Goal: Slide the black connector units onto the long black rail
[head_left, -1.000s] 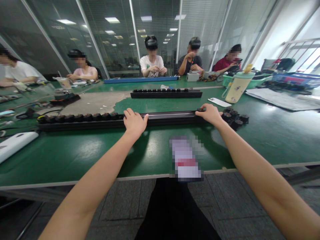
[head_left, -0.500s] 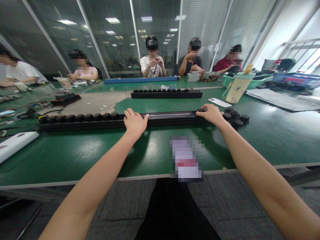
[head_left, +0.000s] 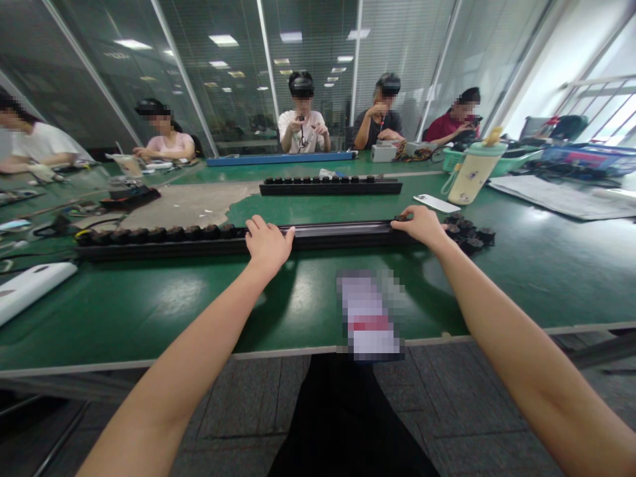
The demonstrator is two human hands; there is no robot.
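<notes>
A long black rail (head_left: 342, 232) lies across the table in front of me, with a row of small black modules (head_left: 154, 234) seated along its left part. My left hand (head_left: 269, 242) is laid over the rail just right of that row, fingers curled over its far side and thumb pointing right. At the rail's right end my right hand (head_left: 421, 225) pinches a small black module (head_left: 399, 220), mostly hidden by the fingers. Beside that hand, a pile of loose black modules (head_left: 472, 233) sits on the green tabletop.
A phone (head_left: 370, 315) lies at the table's front edge. Farther back are a second black rail (head_left: 330, 189), a white phone (head_left: 437, 203), a yellow bottle (head_left: 474, 175) and papers (head_left: 546, 195). A white device (head_left: 34, 288) is at left. Several people sit across the table.
My right hand has shifted very slightly right along the rail's end. My left hand stays in place. Across the table, the middle person's hands have moved apart.
</notes>
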